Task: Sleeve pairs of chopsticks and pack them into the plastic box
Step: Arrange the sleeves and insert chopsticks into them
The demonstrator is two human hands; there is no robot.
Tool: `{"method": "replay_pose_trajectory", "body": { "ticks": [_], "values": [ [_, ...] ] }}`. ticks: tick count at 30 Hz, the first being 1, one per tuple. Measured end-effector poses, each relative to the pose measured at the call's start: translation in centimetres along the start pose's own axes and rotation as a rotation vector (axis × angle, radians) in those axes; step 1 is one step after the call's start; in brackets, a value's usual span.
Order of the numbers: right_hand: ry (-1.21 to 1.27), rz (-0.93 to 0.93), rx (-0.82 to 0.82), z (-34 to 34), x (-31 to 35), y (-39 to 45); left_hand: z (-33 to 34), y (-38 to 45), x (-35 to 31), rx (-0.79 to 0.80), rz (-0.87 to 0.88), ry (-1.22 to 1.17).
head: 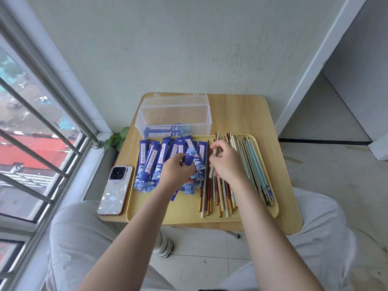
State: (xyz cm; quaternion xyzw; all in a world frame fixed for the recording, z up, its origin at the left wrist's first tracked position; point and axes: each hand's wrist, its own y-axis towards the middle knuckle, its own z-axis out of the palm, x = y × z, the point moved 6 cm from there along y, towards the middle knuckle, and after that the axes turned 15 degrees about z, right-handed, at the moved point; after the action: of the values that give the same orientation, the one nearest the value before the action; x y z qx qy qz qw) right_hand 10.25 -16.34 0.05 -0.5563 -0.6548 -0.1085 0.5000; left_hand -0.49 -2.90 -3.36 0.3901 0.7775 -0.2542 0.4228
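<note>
A yellow tray (184, 211) lies on a small wooden table. Its left half holds a heap of blue paper sleeves (151, 162); its right half holds loose chopsticks (252, 164) in brown, cream and pale blue. My left hand (176, 171) grips one blue sleeve (192, 154) lifted off the heap. My right hand (225, 162) rests on the chopstick pile, fingers closed on a pale chopstick pair (216, 143) whose tips stick up. Behind the tray stands the clear plastic box (144, 114), lid open, with sleeved pairs (165, 130) lying flat inside.
A phone (115, 190) in a white case lies on the table left of the tray. A window with metal bars (42, 127) runs along the left. A small green plant (115, 139) sits below the table's far left corner. My knees are under the table.
</note>
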Motion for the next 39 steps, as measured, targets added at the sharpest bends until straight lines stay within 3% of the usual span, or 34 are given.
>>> {"method": "replay_pose_trajectory", "body": {
  "ticks": [4, 6, 10, 14, 26, 30, 35, 39],
  "values": [
    [0.368, -0.062, 0.149, -1.1, 3.2, -1.3, -0.2, -0.1, -0.3, 0.004, -0.012, -0.148],
    [0.428, -0.14, 0.164, -1.5, 4.4, -1.5, -0.4, -0.2, -0.3, -0.002, -0.014, -0.133],
    [0.41, -0.269, 0.019, -2.3, 5.2, -1.4, -0.8, -0.5, 0.0, -0.024, -0.047, -0.128],
    [0.391, -0.288, -0.106, -2.3, 5.2, -1.0, 0.0, -0.7, 0.5, 0.08, -0.082, -0.215],
    [0.375, -0.289, -0.117, -1.3, 5.3, -1.4, -0.2, -1.5, -0.8, 0.144, -0.035, -0.205],
    [0.281, -0.296, -0.064, -0.9, 5.4, -1.6, -0.1, -1.3, -0.9, 0.127, -0.01, -0.147],
    [-0.109, -0.181, 0.199, 1.2, 4.4, -1.3, -0.4, -0.8, -1.1, 0.021, 0.06, -0.085],
    [-0.244, -0.051, 0.041, 1.0, 1.9, 0.2, -0.9, -0.7, 0.0, -0.08, 0.003, -0.031]
  ]
}}
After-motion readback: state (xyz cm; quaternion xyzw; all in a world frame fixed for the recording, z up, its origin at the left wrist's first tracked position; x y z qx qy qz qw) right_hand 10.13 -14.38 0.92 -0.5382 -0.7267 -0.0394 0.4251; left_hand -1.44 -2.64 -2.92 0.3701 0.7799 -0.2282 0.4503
